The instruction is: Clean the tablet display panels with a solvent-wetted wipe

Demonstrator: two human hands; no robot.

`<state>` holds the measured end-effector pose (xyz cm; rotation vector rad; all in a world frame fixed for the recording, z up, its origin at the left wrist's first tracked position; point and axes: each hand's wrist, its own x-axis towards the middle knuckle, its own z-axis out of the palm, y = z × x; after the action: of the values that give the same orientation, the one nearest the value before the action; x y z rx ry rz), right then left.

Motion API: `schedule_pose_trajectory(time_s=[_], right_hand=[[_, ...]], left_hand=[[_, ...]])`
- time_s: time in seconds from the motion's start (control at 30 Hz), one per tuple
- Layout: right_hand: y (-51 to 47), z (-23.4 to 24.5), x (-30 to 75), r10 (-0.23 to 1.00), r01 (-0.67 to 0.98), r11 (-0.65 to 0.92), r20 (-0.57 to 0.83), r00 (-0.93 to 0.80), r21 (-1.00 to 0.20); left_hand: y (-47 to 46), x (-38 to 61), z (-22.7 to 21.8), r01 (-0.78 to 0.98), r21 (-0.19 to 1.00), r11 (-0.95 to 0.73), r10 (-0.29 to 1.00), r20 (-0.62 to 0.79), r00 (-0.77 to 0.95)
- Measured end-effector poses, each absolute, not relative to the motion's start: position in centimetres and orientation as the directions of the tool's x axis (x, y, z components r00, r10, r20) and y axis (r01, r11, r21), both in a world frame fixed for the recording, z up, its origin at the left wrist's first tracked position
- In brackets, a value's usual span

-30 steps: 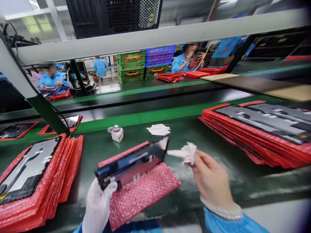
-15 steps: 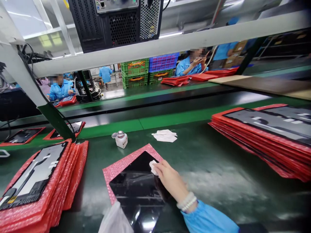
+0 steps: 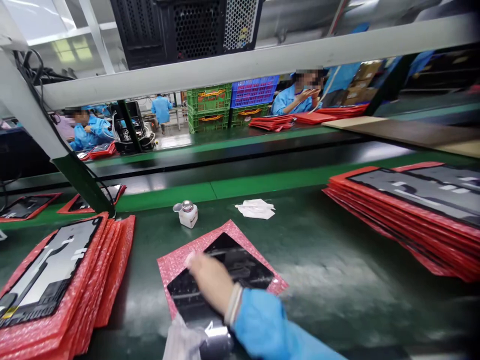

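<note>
My right hand (image 3: 213,281), blurred by motion, is closed on a small white wipe (image 3: 190,258) at the left edge of a glossy black screen panel (image 3: 243,265). Under the panel lies a pink bubble-wrap sheet (image 3: 172,267), which shows along the panel's upper edges and at its right corner. What looks like my left hand in a pale glove (image 3: 182,340) rests by the panel's lower left edge; its fingers cannot be made out. Beyond the sheet stand a small white pump bottle (image 3: 188,216) with its metal lid flipped up and a crumpled white tissue (image 3: 257,209).
Panels on red bubble-wrap are piled in a left stack (image 3: 84,285) and a right stack (image 3: 401,225). A slanted post (image 3: 80,182) rises behind the left stack. A white beam (image 3: 232,70) crosses above. Co-workers in blue sit across the bench, near green crates (image 3: 210,107).
My right hand has swept left across the panel with the wipe, from its upper right edge to its left edge. The pale-gloved shape has shifted slightly right and down.
</note>
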<state>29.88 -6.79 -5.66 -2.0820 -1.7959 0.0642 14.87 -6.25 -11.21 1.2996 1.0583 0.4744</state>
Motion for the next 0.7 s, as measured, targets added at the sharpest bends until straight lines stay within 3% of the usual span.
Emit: schedule_pose_trajectory(time_s=[0.1, 0.13, 0.17, 0.27, 0.33, 0.4, 0.5, 0.53, 0.6, 0.7], right_hand=[[-9.9, -7.3, 27.4, 0.962, 0.958, 0.117, 0.268, -0.045, -0.261], [-10.9, -7.6, 28.3, 0.959, 0.965, 0.103, 0.28, -0.033, -0.24], [-11.7, -7.6, 30.0, 0.959, 0.976, 0.049, 0.285, 0.014, -0.213], [-12.9, -6.7, 36.0, 0.9, 0.939, -0.324, 0.269, 0.344, -0.116], [-13.0, -6.7, 36.4, 0.839, 0.887, -0.455, 0.296, 0.455, -0.075], [-13.5, -7.5, 33.0, 0.845, 0.915, -0.392, 0.356, 0.399, -0.097], [-14.9, -9.1, 27.2, 0.873, 0.981, -0.092, 0.461, 0.161, -0.169], [-15.4, -9.2, 26.9, 0.867, 0.981, -0.063, 0.476, 0.144, -0.184], [-15.9, -9.0, 29.4, 0.845, 0.975, -0.138, 0.494, 0.207, -0.172], [-15.3, -8.2, 35.1, 0.763, 0.905, -0.416, 0.508, 0.4, -0.089]], left_hand=[[-6.0, 14.5, -10.7, 0.355, 0.926, 0.131, 0.819, -0.303, 0.487], [-6.0, 14.1, -10.4, 0.365, 0.923, 0.12, 0.815, -0.301, 0.495], [-6.0, 13.8, -10.2, 0.385, 0.918, 0.1, 0.811, -0.299, 0.503], [-6.1, 12.8, -9.6, 0.453, 0.89, 0.045, 0.814, -0.296, 0.501], [-6.2, 12.6, -9.5, 0.482, 0.876, 0.019, 0.822, -0.288, 0.491], [-6.4, 12.9, -9.6, 0.515, 0.855, -0.057, 0.837, -0.24, 0.492], [-6.7, 13.3, -10.0, 0.572, 0.79, -0.219, 0.847, -0.138, 0.514], [-6.8, 13.3, -10.0, 0.581, 0.776, -0.246, 0.846, -0.12, 0.519], [-6.9, 13.2, -10.0, 0.597, 0.752, -0.28, 0.841, -0.108, 0.53], [-6.9, 13.2, -9.4, 0.647, 0.654, -0.391, 0.807, -0.094, 0.583]])
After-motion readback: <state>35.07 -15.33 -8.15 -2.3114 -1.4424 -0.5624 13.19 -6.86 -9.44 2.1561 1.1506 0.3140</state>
